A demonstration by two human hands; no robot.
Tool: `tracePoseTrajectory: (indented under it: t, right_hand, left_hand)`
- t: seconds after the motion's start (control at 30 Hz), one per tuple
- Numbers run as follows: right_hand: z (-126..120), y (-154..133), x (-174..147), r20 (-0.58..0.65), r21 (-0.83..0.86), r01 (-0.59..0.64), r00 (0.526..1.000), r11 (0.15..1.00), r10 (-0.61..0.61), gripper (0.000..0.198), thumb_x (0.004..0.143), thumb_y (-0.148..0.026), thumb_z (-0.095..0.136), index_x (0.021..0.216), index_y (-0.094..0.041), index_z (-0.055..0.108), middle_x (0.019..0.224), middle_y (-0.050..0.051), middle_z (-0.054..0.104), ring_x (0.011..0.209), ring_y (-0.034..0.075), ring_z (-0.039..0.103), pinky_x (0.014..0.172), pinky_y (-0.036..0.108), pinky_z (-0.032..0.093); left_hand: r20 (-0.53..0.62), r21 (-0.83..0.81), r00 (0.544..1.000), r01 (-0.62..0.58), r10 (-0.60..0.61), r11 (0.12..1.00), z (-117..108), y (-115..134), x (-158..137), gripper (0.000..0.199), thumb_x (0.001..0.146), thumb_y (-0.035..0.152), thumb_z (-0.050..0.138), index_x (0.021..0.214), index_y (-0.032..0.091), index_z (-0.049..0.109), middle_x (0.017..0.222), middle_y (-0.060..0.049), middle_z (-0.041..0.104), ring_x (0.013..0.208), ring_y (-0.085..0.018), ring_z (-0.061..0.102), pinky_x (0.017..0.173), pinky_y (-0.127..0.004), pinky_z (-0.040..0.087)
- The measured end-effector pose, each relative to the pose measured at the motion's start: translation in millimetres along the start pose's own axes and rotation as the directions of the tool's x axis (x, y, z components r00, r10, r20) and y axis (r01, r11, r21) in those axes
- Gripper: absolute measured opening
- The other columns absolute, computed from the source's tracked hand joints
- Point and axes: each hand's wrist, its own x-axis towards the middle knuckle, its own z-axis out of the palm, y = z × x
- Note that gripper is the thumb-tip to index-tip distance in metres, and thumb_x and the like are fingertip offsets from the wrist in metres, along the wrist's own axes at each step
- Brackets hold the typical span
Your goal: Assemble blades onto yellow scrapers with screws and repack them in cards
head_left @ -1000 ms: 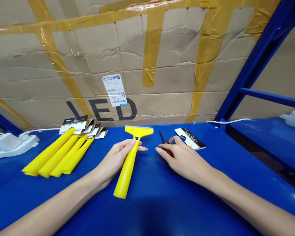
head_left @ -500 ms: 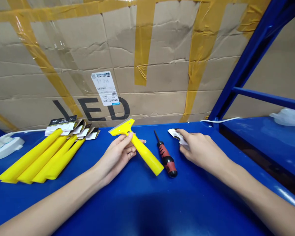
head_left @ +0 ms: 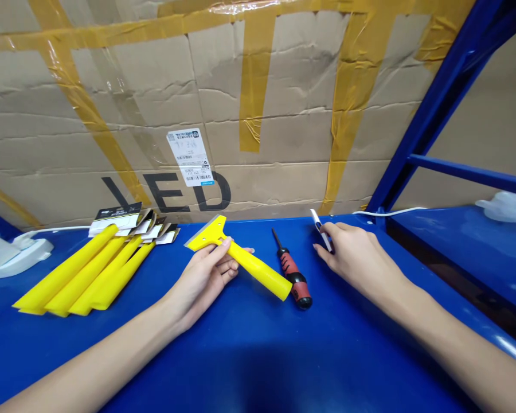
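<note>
My left hand is closed around the neck of a yellow scraper, its blade pointing up to the left and its handle down to the right. Pinched in my right hand is a folded white card, seen nearly edge-on, its lower part hidden by my fingers. Between the two hands a red and black screwdriver lies on the blue shelf, tip away from me, close to the end of the scraper's handle.
Several yellow scrapers with card headers lie side by side at the left. Behind them stands a taped cardboard box. A blue metal frame rises at the right, and a white plastic object sits at the far left.
The scraper has turned in my left hand, its head tipping down to the left. The card in my right hand has turned from showing its face to nearly edge-on.
</note>
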Motion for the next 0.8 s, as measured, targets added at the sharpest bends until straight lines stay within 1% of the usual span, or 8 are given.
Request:
tracePoseTrajectory:
  t: [0.1,0.2,0.33,0.4,0.47,0.57,0.63,0.8]
  right_hand:
    - [-1,4,0,0.012,-0.026,-0.042,0.999,0.999,0.043,0.023,0.092,-0.021,0.065,0.114,-0.015,0.064,0.096,0.011,0.074,0.080,0.028,0.071,0.061,0.032,0.037]
    - [-5,5,0,-0.078,-0.003,-0.066,0.995,0.998,0.065,0.006,0.095,-0.022,0.058,0.097,-0.019,0.063,0.087,0.008,0.072,0.069,0.024,0.065,0.056,0.032,0.028]
    - [-12,0,-1,-0.276,0.272,-0.031,0.955,0.962,0.109,0.033,0.099,-0.036,0.052,0.070,-0.021,0.052,0.066,0.002,0.057,0.058,0.017,0.048,0.056,0.031,0.023]
    - [-14,-4,0,-0.304,0.553,0.021,0.936,0.833,0.179,0.043,0.101,-0.042,0.049,0.063,-0.021,0.043,0.059,-0.002,0.044,0.055,0.014,0.039,0.056,0.030,0.025]
    - [-14,-9,0,-0.251,0.818,0.085,0.942,0.569,0.221,0.044,0.100,-0.047,0.049,0.066,-0.022,0.042,0.062,-0.004,0.040,0.056,0.013,0.035,0.055,0.028,0.027]
    - [-10,-17,-1,-0.137,0.970,0.104,0.980,0.219,0.142,0.037,0.098,-0.051,0.054,0.076,-0.023,0.047,0.069,-0.004,0.044,0.059,0.012,0.037,0.055,0.026,0.031]
    - [-10,-24,-3,-0.090,0.983,0.079,0.994,0.164,0.060,0.037,0.098,-0.051,0.055,0.076,-0.022,0.047,0.069,-0.004,0.044,0.060,0.012,0.037,0.055,0.025,0.032]
    - [-15,-43,-14,-0.125,0.966,0.139,0.989,0.217,-0.077,0.035,0.097,-0.048,0.057,0.075,-0.021,0.055,0.076,-0.001,0.051,0.067,0.013,0.045,0.060,0.025,0.039]
  left_hand:
    - [-0.014,-0.013,1.000,-0.002,0.002,1.000,1,1,0,0.007,0.097,0.017,0.061,0.098,0.012,0.064,0.102,-0.020,0.075,0.068,-0.011,0.063,0.061,-0.017,0.054]
    - [-0.024,-0.034,1.000,0.002,-0.003,0.999,2,3,-1,0.006,0.098,0.016,0.060,0.095,0.012,0.064,0.103,-0.021,0.075,0.069,-0.012,0.064,0.062,-0.018,0.055]
    - [-0.043,-0.044,0.999,0.008,-0.009,0.999,4,6,-3,0.012,0.099,0.015,0.056,0.091,0.012,0.064,0.102,-0.021,0.075,0.066,-0.011,0.064,0.062,-0.019,0.056]
    - [-0.053,-0.059,0.999,0.000,-0.003,0.998,6,7,-3,0.014,0.099,0.013,0.054,0.092,0.011,0.065,0.100,-0.020,0.075,0.064,-0.011,0.064,0.061,-0.019,0.057]
    - [-0.064,-0.092,0.998,-0.016,0.010,0.996,7,8,-2,0.014,0.100,0.012,0.052,0.094,0.011,0.066,0.097,-0.018,0.075,0.063,-0.011,0.064,0.061,-0.019,0.057]
    - [-0.104,-0.168,0.994,-0.047,0.030,0.985,6,12,2,0.016,0.101,0.012,0.051,0.098,0.011,0.067,0.084,-0.013,0.073,0.064,-0.012,0.066,0.062,-0.021,0.059]
    - [-0.128,-0.219,0.991,-0.073,0.045,0.973,5,14,4,0.016,0.101,0.011,0.050,0.100,0.012,0.067,0.077,-0.009,0.071,0.065,-0.013,0.068,0.063,-0.021,0.060]
    - [-0.153,-0.256,0.986,-0.104,0.066,0.961,5,20,5,0.018,0.099,0.008,0.052,0.109,0.013,0.067,0.083,-0.009,0.074,0.068,-0.013,0.071,0.067,-0.019,0.061]
